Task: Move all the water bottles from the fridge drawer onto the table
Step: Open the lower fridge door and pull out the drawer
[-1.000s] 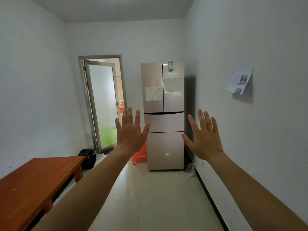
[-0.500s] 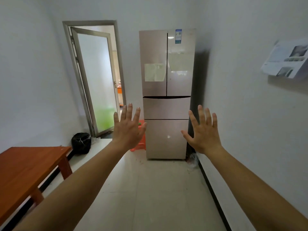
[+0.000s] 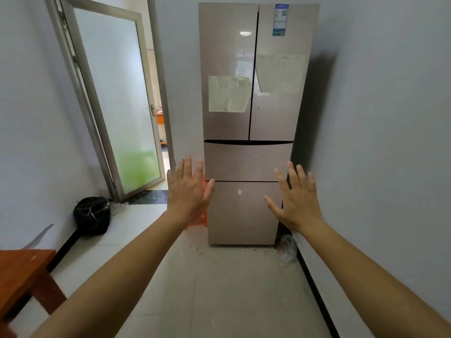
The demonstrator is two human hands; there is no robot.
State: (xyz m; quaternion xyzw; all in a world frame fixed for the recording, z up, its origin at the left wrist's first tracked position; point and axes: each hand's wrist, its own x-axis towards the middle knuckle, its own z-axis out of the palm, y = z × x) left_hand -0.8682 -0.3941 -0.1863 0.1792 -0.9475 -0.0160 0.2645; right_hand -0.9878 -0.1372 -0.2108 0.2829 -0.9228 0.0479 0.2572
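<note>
The fridge (image 3: 249, 123) is shut — whatever its drawers hold is hidden. The bench (image 3: 22, 272) is cut off by the left edge. The left hand (image 3: 188, 191) covers most of an orange object (image 3: 199, 222) — unidentifiable.

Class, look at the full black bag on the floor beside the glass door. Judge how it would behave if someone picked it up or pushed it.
The black bag would probably sag and change shape when lifted: its film looks thin and crumpled. Its bulging sides suggest it is stuffed, so it may be heavier than it looks. Pushed, it would likely slide or slump rather than roll, since it sits broad on the smooth tile floor.
</note>
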